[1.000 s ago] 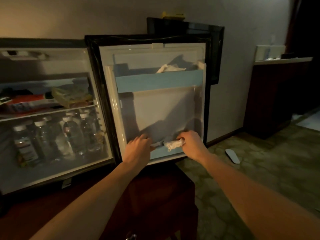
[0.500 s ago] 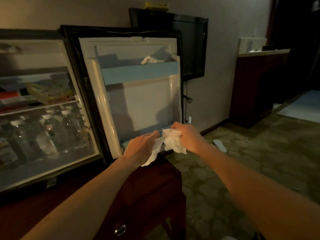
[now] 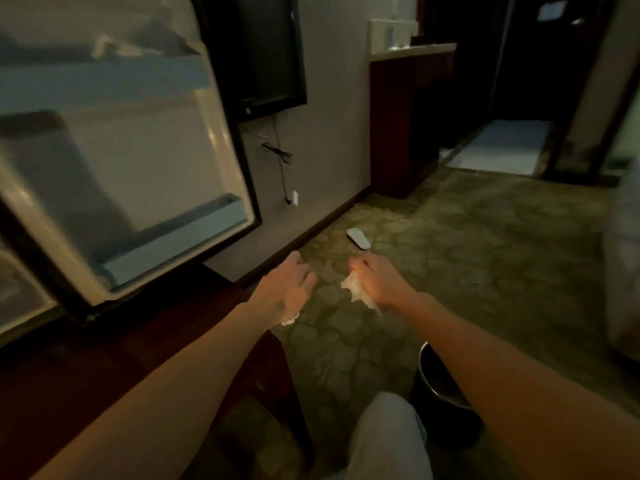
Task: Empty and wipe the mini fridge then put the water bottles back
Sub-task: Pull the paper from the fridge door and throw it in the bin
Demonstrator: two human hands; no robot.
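Observation:
The mini fridge's open door [image 3: 114,161] fills the upper left, its white inner lining facing me, with a pale blue upper shelf and a lower rail [image 3: 173,242]. A crumpled white tissue [image 3: 107,46] lies in the upper door shelf. My right hand [image 3: 377,282] grips a crumpled white tissue [image 3: 353,289] out over the carpet, right of the door. My left hand [image 3: 287,289] hovers beside it with a small white scrap [image 3: 289,320] showing under its palm. The water bottles and fridge interior are out of view.
A dark wooden cabinet top [image 3: 121,358] lies below the fridge. A round metal-rimmed bin [image 3: 440,386] stands on the patterned carpet by my knee. A white remote-like object [image 3: 358,238] lies on the floor. A wall TV [image 3: 266,53] and a dark counter [image 3: 408,109] stand behind.
Both hands have come away from the door's lower rail with the tissue and moved right, over the carpet. The view has swung right, so the bottles are gone from sight.

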